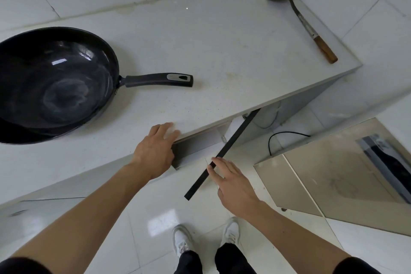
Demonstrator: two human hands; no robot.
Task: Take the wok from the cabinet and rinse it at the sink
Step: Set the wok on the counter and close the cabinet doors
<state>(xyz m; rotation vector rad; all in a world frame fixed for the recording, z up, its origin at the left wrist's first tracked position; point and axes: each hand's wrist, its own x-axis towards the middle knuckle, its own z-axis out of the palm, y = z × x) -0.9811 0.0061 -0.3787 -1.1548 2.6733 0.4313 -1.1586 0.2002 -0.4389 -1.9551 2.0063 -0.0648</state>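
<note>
Both grips lie open — wok (55, 82) on the counter (222, 51), apart from left hand (155, 151) and right hand (233, 187).

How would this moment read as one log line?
wok: on counter | cabinet door: ajar | left hand: on counter edge | right hand: touching door

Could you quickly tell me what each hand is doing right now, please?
Left hand: open, fingers resting flat on the countertop edge, holding nothing.
Right hand: open, straight fingers touching the cabinet door edge, not gripping it.
</note>
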